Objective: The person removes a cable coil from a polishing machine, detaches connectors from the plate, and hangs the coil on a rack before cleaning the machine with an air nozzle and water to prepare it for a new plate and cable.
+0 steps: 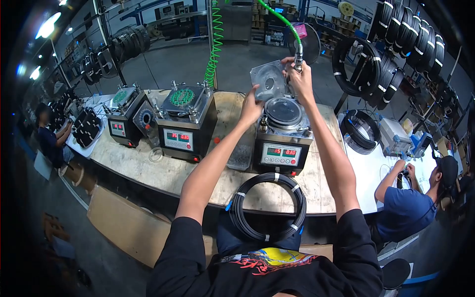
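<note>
gray floor (232,67) | bright overhead lamps (48,25) | wooden workbench (227,109) | white side table (363,175)

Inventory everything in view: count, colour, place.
Bench: one, pale wood, centre
Machines: three, black, silver tops, on bench
Parts: many, green, atop two machines
Plate: one, clear, above right machine
Nozzle: one, silver, upper centre
Hose: one or two, green, overhead
Tray: one, clear, left of right machine
Coil: one, black, bench's near edge
Hanging coils: many, black, upper right
Tables: two, white, flanking bench
Table coils: count unclear, black, right table
Cardboard: several, brown, below bench
People: two, dark blue tops, at tables
Sleeves: two, black, below
Left hand: one, bare, on plate
Right hand: one, bare, on nozzle
</note>
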`<state>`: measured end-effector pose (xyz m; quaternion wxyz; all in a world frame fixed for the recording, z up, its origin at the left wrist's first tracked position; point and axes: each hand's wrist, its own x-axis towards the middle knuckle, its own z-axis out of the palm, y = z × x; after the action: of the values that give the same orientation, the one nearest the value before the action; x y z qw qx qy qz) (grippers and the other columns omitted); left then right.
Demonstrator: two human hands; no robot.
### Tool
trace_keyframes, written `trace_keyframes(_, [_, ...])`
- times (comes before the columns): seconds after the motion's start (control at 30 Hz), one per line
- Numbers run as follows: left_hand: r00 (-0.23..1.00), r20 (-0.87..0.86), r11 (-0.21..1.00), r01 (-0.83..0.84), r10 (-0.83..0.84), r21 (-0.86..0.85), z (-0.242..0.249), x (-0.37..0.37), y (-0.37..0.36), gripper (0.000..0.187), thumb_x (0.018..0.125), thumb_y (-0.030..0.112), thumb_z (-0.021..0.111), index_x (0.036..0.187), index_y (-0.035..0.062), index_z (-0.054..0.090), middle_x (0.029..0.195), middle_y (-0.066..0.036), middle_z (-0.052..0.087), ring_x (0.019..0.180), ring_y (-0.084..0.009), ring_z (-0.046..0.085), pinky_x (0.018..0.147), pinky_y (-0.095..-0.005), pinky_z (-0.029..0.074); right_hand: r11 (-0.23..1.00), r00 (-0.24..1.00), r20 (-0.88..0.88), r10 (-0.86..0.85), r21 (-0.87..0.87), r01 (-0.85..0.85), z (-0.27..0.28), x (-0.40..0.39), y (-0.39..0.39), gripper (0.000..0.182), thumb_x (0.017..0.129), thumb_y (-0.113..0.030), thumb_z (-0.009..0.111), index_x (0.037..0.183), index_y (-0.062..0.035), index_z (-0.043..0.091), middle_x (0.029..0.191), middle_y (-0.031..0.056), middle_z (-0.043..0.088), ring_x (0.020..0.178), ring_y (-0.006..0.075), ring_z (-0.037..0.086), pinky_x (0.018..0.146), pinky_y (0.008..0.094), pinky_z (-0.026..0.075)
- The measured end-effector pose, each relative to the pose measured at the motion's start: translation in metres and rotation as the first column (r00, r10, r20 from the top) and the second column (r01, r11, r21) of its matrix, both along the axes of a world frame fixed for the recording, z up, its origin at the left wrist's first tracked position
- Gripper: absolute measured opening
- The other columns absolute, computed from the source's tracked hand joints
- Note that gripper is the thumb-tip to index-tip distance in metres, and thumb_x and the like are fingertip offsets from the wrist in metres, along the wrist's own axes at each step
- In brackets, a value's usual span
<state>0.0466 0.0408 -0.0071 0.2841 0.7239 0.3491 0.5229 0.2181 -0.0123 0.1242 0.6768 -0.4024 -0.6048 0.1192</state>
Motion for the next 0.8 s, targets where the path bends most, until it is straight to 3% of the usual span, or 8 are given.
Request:
trace_keyframes(0.1, [0.992,0.11,0.99,-0.068,0.054,0.122,0.017,-0.003,-0.013,0.039,0.09,0.005,0.067,0.128,0.0055,0.061,0.115,-0.017,0.057,0.091,-0.0327,0.068,0.081,-0.04,0.055,0.955,0.991,0.094,0.097,-0.288,-0.066,-0.004,0.024,-0.012,0.024,0.087,0.002,0.053,0.099,0.0002,0.074,0.071,0.0024,0.058,0.061,0.0101,0.059,0.06,0.0288,0.051])
trace_keyframes(0.2, [0.994,-0.106,0.931,0.056,-0.019,0.361,0.046,-0.004,-0.029,0.029,0.09,0.007,0.066,0.119,0.0043,0.064,0.117,-0.017,0.059,0.097,-0.0347,0.067,0.086,-0.0425,0.055,0.962,0.981,0.182,0.065,-0.272,-0.013,-0.015,0.049,-0.01,0.026,0.085,0.001,0.051,0.098,-0.0013,0.074,0.064,0.0015,0.059,0.058,0.0104,0.058,0.059,0.028,0.05])
trace_keyframes(0.23, [0.964,-0.227,0.902,0.221,-0.142,0.372,0.05,-0.001,-0.025,0.026,0.089,0.015,0.072,0.113,0.0061,0.067,0.117,-0.015,0.063,0.104,-0.0347,0.065,0.092,-0.0459,0.053,0.976,0.974,0.224,0.041,-0.215,0.009,-0.018,0.059,-0.005,0.026,0.084,0.0,0.053,0.1,-0.0008,0.074,0.068,0.0044,0.063,0.059,0.0118,0.058,0.059,0.0306,0.05])
trace_keyframes(0.33, [0.742,-0.667,0.826,0.414,-0.065,0.381,0.06,0.013,-0.031,0.03,0.086,0.026,0.078,0.109,0.0088,0.071,0.11,-0.012,0.066,0.111,-0.0321,0.062,0.094,-0.0448,0.052,0.921,0.712,0.59,-0.381,0.311,0.235,-0.009,0.08,-0.003,0.024,0.084,-0.002,0.056,0.101,-0.0001,0.073,0.07,0.0054,0.064,0.062,0.0133,0.059,0.06,0.0339,0.049])
trace_keyframes(0.47, [0.462,-0.886,0.764,0.56,0.033,0.32,0.075,0.037,-0.027,0.036,0.08,0.035,0.082,0.107,0.0133,0.073,0.113,-0.009,0.068,0.112,-0.0309,0.063,0.093,-0.0468,0.053,0.934,0.865,0.487,0.12,-0.35,0.068,0.016,0.098,-0.019,0.029,0.086,-0.003,0.058,0.112,-0.0011,0.071,0.073,0.0035,0.06,0.065,0.014,0.059,0.062,0.0361,0.048])
trace_keyframes(0.5, [0.369,-0.928,0.781,0.564,0.054,0.27,0.08,0.044,-0.028,0.039,0.077,0.038,0.083,0.107,0.0147,0.073,0.112,-0.009,0.069,0.111,-0.0308,0.065,0.091,-0.0465,0.054,0.895,0.835,0.523,0.172,-0.436,0.089,0.021,0.101,-0.026,0.029,0.092,-0.004,0.062,0.12,-0.0025,0.067,0.076,0.0008,0.058,0.071,0.0112,0.06,0.065,0.0303,0.049])
trace_keyframes(0.63, [0.148,-0.988,0.776,0.618,0.04,0.124,0.084,0.063,-0.017,0.052,0.073,0.038,0.084,0.118,0.0156,0.069,0.112,-0.01,0.069,0.108,-0.0323,0.068,0.088,-0.0486,0.057,0.854,0.855,0.442,0.272,-0.52,-0.003,0.031,0.097,-0.052,0.028,0.094,-0.003,0.061,0.121,-0.0016,0.067,0.089,0.0019,0.057,0.074,0.0108,0.063,0.064,0.029,0.052])
trace_keyframes(0.8, [0.162,-0.967,0.593,0.766,0.196,0.248,0.075,0.069,-0.026,0.063,0.074,0.032,0.081,0.132,0.0185,0.059,0.125,-0.012,0.065,0.096,-0.0328,0.073,0.074,-0.0472,0.06,0.81,0.879,0.368,0.304,-0.586,-0.035,0.028,0.098,-0.068,0.028,0.095,-0.003,0.059,0.122,-0.0013,0.066,0.09,0.0017,0.055,0.072,0.011,0.065,0.063,0.0286,0.053])
